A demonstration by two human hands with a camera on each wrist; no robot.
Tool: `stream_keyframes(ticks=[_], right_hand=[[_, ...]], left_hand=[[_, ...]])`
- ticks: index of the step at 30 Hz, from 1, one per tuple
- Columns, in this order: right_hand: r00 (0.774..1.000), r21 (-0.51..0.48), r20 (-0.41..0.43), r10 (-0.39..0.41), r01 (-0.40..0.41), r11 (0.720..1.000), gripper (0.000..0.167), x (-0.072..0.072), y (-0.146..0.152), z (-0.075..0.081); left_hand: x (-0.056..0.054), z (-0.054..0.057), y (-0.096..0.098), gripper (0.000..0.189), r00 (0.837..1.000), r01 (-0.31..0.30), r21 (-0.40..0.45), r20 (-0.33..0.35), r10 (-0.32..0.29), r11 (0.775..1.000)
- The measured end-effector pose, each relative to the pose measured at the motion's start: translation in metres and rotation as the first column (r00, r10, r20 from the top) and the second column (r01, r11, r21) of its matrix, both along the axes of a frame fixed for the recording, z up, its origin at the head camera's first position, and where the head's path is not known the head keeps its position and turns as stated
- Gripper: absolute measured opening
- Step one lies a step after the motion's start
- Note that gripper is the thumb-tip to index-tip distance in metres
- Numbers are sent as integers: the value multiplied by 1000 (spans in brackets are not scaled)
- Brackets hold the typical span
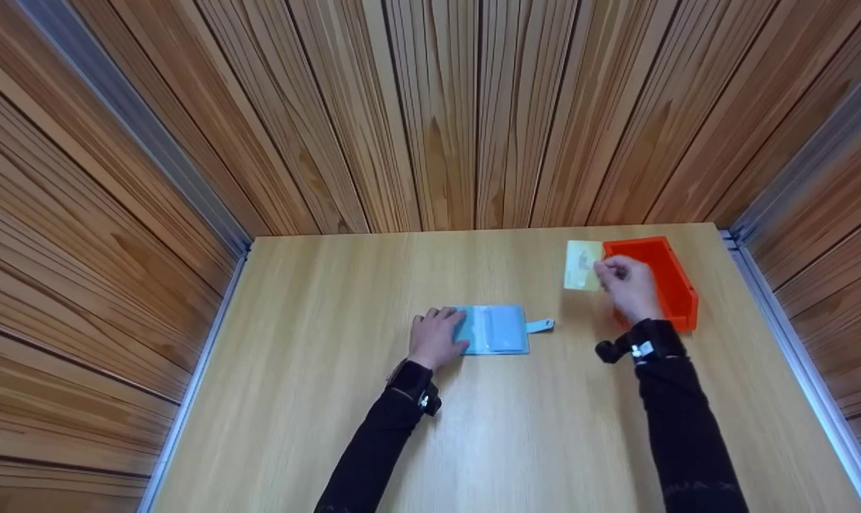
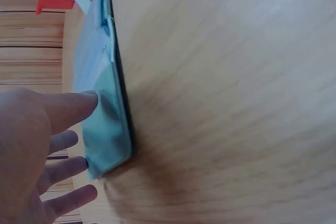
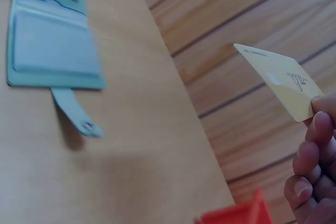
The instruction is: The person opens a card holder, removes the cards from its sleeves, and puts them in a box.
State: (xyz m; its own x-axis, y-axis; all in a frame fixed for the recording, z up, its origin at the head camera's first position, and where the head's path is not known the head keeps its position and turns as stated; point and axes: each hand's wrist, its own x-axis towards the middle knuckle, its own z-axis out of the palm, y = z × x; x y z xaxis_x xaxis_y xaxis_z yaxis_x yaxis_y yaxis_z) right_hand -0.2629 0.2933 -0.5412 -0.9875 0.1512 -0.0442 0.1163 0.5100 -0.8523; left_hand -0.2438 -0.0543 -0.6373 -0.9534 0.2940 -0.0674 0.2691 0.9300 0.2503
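1. Blue wallet (image 1: pixel 506 331) lies unfolded mid-counter (image 1: pixel 316 342), snap strap (image 1: pixel 540 325) pointing at the counter's right edge.
2. Left hand (image 1: pixel 435 340): fingers loose and spread over the wallet's left end, not clenched. Probably just stops it sliding or folding up.
3. Right hand (image 1: pixel 629 285): fingers pinching the yellowish card (image 1: pixel 581 265) by one end, above the counter toward its far right corner. I'd guess that keeps most of it sticking out free.
4. Orange-red bin (image 1: pixel 679 292) sits near that corner, likely for easy reach.
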Motion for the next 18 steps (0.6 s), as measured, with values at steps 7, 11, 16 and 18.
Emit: stream_keyframes(ticks=[7, 11, 16, 18], right_hand=[[989, 9, 1, -146, 146, 989, 50, 1, 45, 20], [970, -25, 30, -242, 242, 970, 43, 2, 70, 26], [950, -58, 64, -307, 310, 949, 34, 5, 92, 25], [938, -65, 101, -333, 340, 938, 33, 6, 96, 23]], left_hand=[[1, -5, -2, 59, 1000, 3, -6, 11, -3, 1000], [2, -6, -2, 59, 1000, 4, 7, 18, -4, 1000], [2, -7, -2, 58, 1000, -1, 18, 23, 1, 1000], [2, -8, -1, 59, 999, -4, 19, 33, 4, 1000]])
